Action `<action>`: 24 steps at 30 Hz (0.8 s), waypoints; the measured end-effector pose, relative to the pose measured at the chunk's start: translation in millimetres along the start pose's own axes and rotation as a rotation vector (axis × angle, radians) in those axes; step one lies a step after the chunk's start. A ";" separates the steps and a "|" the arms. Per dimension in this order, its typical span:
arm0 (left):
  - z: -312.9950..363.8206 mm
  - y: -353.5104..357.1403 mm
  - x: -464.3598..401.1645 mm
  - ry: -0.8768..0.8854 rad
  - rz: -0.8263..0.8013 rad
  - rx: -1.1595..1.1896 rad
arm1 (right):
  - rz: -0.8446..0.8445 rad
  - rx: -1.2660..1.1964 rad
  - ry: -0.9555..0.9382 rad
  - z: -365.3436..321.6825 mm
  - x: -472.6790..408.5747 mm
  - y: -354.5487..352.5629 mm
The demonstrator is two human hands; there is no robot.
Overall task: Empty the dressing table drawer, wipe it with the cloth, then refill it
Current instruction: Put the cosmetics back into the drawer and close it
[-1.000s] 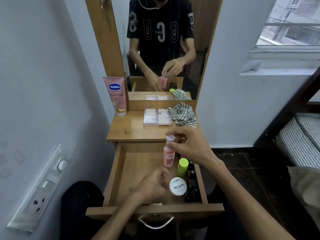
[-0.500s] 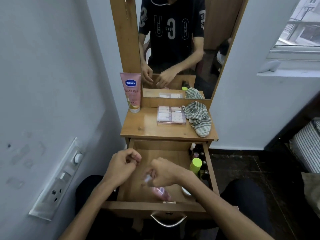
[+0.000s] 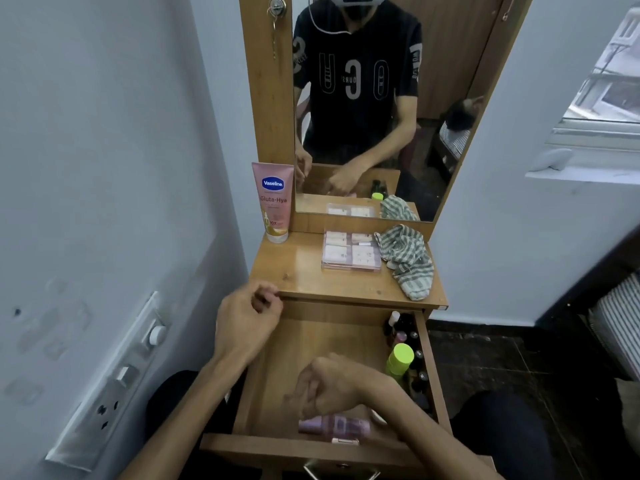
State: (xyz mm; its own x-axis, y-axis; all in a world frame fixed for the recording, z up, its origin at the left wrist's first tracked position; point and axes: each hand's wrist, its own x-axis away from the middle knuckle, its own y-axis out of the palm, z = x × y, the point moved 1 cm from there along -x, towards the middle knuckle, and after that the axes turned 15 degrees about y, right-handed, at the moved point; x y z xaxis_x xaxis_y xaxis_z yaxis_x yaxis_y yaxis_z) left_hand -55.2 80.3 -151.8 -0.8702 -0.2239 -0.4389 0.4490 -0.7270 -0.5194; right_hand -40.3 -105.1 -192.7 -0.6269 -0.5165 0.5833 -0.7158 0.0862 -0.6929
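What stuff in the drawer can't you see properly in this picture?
- Pink bottle lying at the drawer's front, head view: blurred, label unreadable.
- Right hand: blurred, and its fingers curl under it, so whether it holds anything cannot be told.
- Dark little bottles along the drawer's right side: too small and shadowed to count or name.
- Drawer handle: cut off by the bottom edge.

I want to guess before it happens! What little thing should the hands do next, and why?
Probably the left hand should reach for the Vaseline tube and bring it to the drawer. The pink bottle already lies in the drawer under the right hand, the tube waits on the tabletop, and the left hand hovers nearest it.
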 end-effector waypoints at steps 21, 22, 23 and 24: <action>-6.5 23.1 -158.2 -0.110 0.315 0.145 | 0.478 -0.365 -0.080 33.1 18.4 -68.2; -4.9 19.7 -153.6 -0.105 0.324 0.157 | 0.524 -0.388 -0.091 31.3 18.5 -69.3; -2.6 15.8 -149.3 -0.100 0.329 0.177 | 0.570 -0.423 -0.101 29.4 17.7 -70.8; 1.0 11.0 -144.7 -0.098 0.327 0.203 | 0.611 -0.475 -0.111 27.2 16.5 -72.0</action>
State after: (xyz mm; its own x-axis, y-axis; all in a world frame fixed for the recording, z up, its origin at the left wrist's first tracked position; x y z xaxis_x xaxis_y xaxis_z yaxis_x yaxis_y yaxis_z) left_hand 75.4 104.0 -93.2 -0.7077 -0.5188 -0.4797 0.6649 -0.7186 -0.2038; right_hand 9.3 -142.9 -144.7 -0.9359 -0.3396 0.0936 -0.3239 0.7254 -0.6074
